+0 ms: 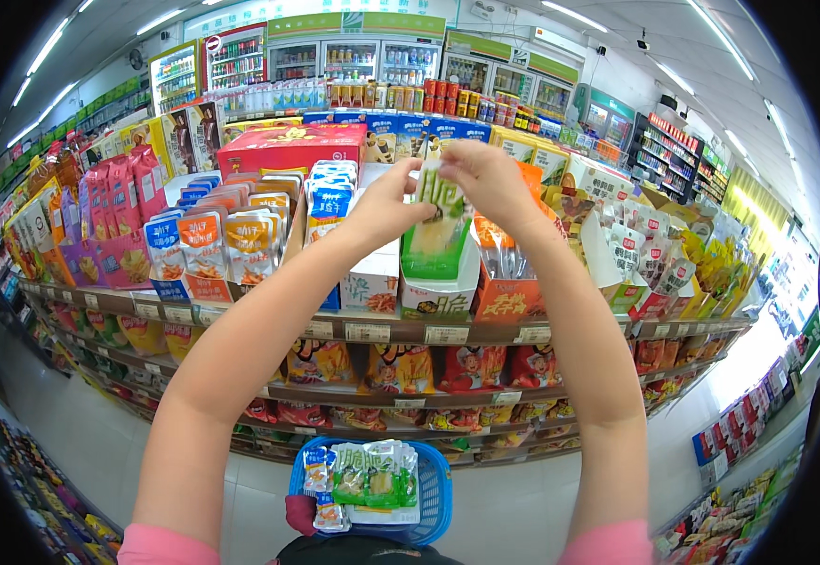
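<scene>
A green and white snack packet (pixel 443 240) stands upright, slightly blurred, over the open white and green display box (pixel 438 299) on the top shelf. My right hand (pixel 495 184) pinches its upper part. Along the packet's upper left edge my left hand (pixel 384 209) is closed, the thumb lying over its front; the fingertips behind are partly hidden. Just below, a blue plastic basket (pixel 444 490) holds several green and white packets (pixel 372 476) and small blue and white packets (pixel 318 469).
Boxes of blue, orange and brown pouches (pixel 203 245) flank my left forearm. A red carton (pixel 288 146) sits behind them. On the right are white pouches (pixel 645 250) and yellow bags (pixel 721 268). Shelves (pixel 363 331) step down toward the basket, with bagged snacks below.
</scene>
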Demonstrator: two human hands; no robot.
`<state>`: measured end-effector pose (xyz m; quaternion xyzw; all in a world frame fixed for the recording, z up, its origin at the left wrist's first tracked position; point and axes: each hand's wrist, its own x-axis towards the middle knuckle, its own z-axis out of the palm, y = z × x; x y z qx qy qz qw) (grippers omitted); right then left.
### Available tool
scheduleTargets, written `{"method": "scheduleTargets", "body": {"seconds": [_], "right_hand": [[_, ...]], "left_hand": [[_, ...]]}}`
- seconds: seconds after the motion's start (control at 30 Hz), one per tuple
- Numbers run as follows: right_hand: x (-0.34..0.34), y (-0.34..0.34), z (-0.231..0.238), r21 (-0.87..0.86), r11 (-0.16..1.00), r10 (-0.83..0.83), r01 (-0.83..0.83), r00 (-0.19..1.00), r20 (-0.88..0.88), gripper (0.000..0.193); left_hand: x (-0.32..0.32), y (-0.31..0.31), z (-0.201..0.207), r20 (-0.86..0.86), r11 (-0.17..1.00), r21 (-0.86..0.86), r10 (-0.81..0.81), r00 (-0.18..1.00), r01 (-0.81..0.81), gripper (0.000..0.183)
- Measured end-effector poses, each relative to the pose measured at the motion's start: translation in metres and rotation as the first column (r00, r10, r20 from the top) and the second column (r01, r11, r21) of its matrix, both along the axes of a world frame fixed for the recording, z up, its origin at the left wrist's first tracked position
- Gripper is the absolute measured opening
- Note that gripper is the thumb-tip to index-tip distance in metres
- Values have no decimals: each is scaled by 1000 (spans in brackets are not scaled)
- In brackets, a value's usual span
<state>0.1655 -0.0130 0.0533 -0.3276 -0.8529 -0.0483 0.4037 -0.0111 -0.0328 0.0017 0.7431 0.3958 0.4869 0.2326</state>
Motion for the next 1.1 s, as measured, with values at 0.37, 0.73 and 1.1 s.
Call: {"method": "scheduleTargets", "body": {"seconds": [0.37, 0.73, 1.1], "right_hand": [[-6, -135, -36, 159, 986, 31, 55, 869, -494, 41], [-41, -242, -371, -854, 310, -391, -417, 763, -515, 8], [-52, -230, -550, -863, 457, -276, 215, 957, 92, 23]], "left_hand": [[-31, -127, -28, 480, 990, 106, -130, 867, 89, 15], [-63, -252, -330, 446, 774, -630, 289, 847, 67, 21], [-59, -262, -517, -126, 584, -733, 386, 914, -348, 46]]}}
